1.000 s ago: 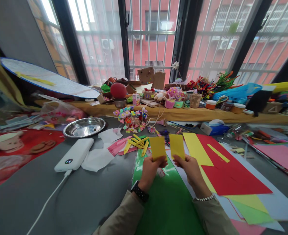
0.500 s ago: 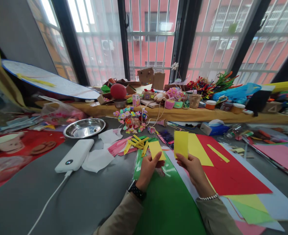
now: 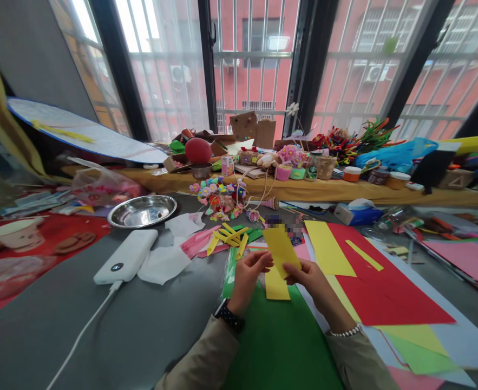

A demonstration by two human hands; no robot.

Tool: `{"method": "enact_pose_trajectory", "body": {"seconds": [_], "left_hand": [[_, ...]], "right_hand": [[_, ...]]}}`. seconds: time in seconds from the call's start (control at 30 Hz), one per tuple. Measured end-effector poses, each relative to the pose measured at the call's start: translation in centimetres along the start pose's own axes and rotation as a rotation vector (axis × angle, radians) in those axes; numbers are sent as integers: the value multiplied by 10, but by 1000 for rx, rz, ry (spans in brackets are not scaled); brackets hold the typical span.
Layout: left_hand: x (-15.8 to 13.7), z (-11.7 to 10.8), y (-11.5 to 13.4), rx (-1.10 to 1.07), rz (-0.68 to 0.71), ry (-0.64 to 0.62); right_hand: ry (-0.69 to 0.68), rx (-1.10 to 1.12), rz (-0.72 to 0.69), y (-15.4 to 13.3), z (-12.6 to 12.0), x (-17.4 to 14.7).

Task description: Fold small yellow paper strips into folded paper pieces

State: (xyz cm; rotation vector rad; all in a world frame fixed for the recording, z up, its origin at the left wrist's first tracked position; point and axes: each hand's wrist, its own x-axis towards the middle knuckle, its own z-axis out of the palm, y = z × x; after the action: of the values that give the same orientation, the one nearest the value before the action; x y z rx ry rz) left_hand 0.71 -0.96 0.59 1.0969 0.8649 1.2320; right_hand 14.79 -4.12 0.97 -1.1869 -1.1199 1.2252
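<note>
Over green paper, both hands pinch yellow slips — steel bowl sits well apart.

Two bare hands extend from long tan sleeves of plain, lightly creased fabric, the cuffs ending at the wrists. The left hand wears a black wristwatch with a dark strap and a rounded dark case set against the cuff. The right hand wears a slim silver-coloured beaded bracelet just above its sleeve. No gloves or rings are seen on either hand.
</note>
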Motion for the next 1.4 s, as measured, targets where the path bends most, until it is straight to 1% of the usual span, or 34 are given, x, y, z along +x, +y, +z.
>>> {"method": "enact_pose_trajectory", "body": {"seconds": [0.07,0.13,0.23,0.33,0.4,0.5,0.6,0.7,0.87,1.0,1.07,1.13,1.23,1.3,1.33,1.4], "left_hand": [[1,-1,-3,-21,-46,-19],[1,-2,-4,-25,-87,-9],[0,-2,-5,-21,-146,13],[-1,0,-3,-17,-159,-11],[-2,2,-3,-8,-160,-16],[-3,3,-3,3,-166,-6],[-2,3,-4,7,-172,-4],[-2,2,-6,9,-167,-8],[0,1,-10,-24,-143,-23],[0,2,-11,-53,-133,8],[1,3,-10,-67,-124,20],[1,2,-10,-84,-107,21],[1,1,-10,-40,-58,36],[1,0,-10,29,-24,29],[1,0,-10,65,-13,17],[-1,0,-10,135,-3,-28]], "right_hand": [[-74,-62,4,0,1,-1],[-85,-110,-38,0,2,-2],[18,-154,-183,0,3,-3],[120,-244,-304,3,5,-3],[153,-373,-405,6,7,-3],[208,-630,-596,13,9,-1],[187,-820,-707,18,9,1],[148,-946,-749,20,9,0],[75,-1063,-792,21,13,-1],[8,-1137,-864,24,14,4],[-23,-1147,-892,25,14,6],[-54,-1111,-904,24,13,7],[-104,-946,-862,17,11,3],[-110,-768,-766,11,9,0],[-79,-662,-712,8,8,-1],[37,-443,-552,4,5,-2]]}}
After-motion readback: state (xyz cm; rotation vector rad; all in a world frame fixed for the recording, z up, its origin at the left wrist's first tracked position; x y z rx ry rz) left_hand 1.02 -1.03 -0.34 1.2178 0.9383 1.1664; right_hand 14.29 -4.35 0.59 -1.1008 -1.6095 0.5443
